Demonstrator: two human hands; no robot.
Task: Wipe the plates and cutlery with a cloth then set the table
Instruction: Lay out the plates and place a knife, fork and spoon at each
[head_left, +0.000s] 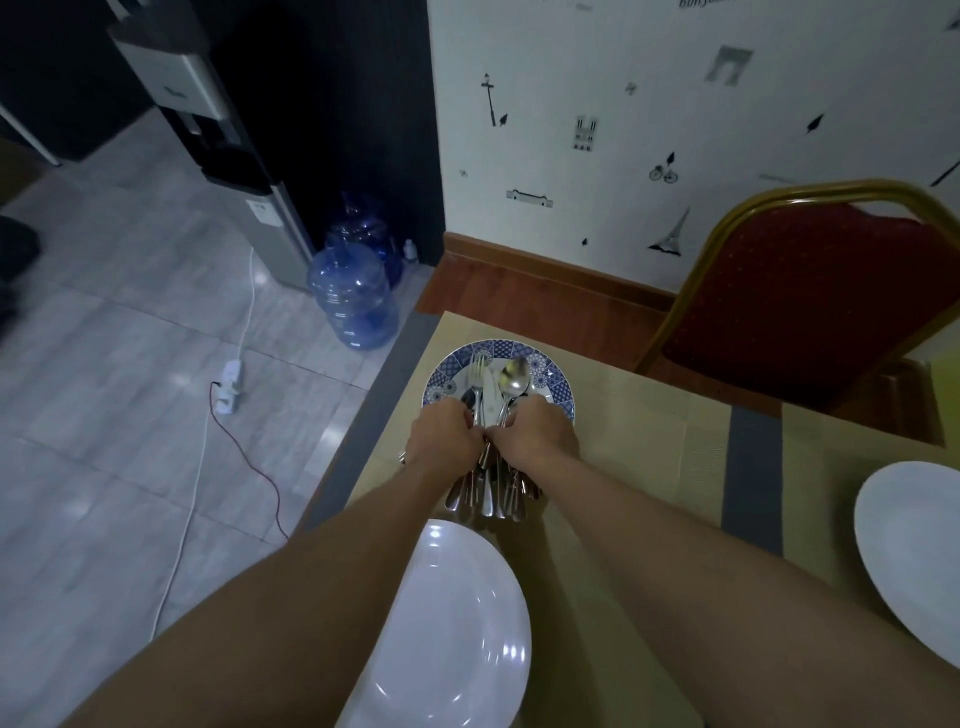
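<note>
A bundle of steel cutlery lies across a blue-patterned plate near the table's far left corner, fork tines and spoon bowls pointing away from me. My left hand and my right hand meet over the bundle, fingers curled around the handles. A white plate sits close to me between my forearms. Another white plate lies at the right edge of view. No cloth is visible.
The table carries beige placemats with a grey strip between them. A red chair with a gold frame stands at the far side. On the floor to the left are blue water jugs, a dispenser and a power strip with cords.
</note>
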